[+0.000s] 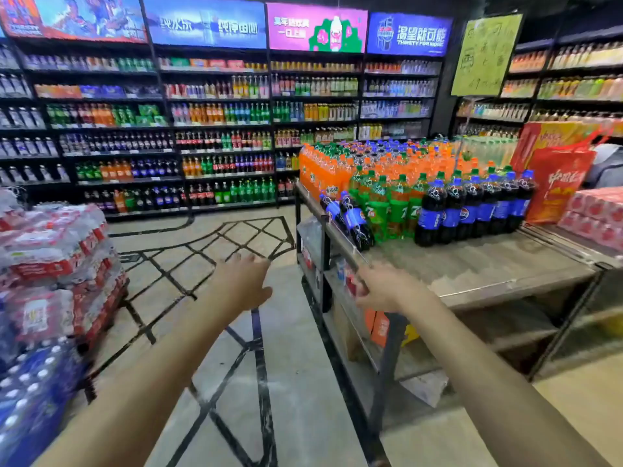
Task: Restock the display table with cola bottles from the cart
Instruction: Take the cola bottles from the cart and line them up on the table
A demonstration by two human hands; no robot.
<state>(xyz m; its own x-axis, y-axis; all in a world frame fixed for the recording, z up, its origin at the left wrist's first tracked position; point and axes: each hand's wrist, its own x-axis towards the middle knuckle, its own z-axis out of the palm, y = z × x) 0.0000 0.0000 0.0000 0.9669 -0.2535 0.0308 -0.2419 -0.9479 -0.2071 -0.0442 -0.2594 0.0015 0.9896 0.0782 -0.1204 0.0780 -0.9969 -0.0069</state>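
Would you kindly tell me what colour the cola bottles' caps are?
Blue, atop the cola bottles; the head view shows it best.

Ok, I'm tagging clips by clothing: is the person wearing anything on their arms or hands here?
Nothing shows. Both forearms are bare to the frame edge, no sleeves in view; the left hand and right hand are ungloved. No watch, bracelet or ring is visible, though the picture is blurry.

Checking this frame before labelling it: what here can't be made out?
Head view only.
Right hand: motion-blurred, grip unclear.
Blue-capped bottle packs: blurred, cut off by left edge.
Display table: lower shelf shadowed beneath its top.
Wall shelves: price labels too small.
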